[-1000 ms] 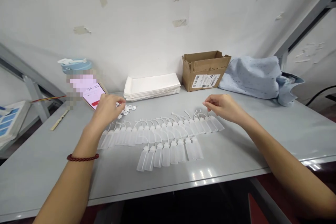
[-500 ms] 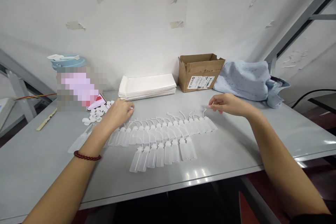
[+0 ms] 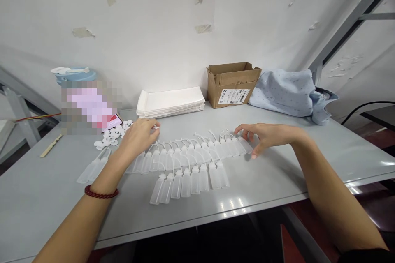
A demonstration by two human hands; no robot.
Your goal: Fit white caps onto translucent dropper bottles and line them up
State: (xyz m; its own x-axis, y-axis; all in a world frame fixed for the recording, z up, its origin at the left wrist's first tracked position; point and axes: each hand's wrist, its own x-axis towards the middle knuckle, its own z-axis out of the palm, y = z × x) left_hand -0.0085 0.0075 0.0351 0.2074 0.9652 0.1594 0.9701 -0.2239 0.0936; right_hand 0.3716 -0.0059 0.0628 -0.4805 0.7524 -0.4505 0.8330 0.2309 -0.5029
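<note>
Small translucent plastic bottles lie in two rows on the grey table (image 3: 271,189): a long back row (image 3: 188,156) and a shorter front row (image 3: 186,185). Each has a thin bendy strap or tube at its neck. At the right end of the back row is my right hand (image 3: 265,134), its fingers and thumb apart around the last bottle (image 3: 246,145); I cannot tell if it touches it. My left hand (image 3: 140,135) hovers over the row's left end, thumb and forefinger close together around a small white piece that looks like a cap, mostly hidden.
Loose white caps (image 3: 114,133) lie left of my left hand, with two more bottles (image 3: 94,166) nearer. Behind stand a stack of white envelopes (image 3: 171,100), a cardboard box (image 3: 233,86) and a light blue cloth (image 3: 282,92). A flat stick (image 3: 51,146) lies far left.
My right hand has come down and slightly left onto the end of the back row, its fingers spreading. My left hand stays nearly in place. The whole view has shifted slightly.
</note>
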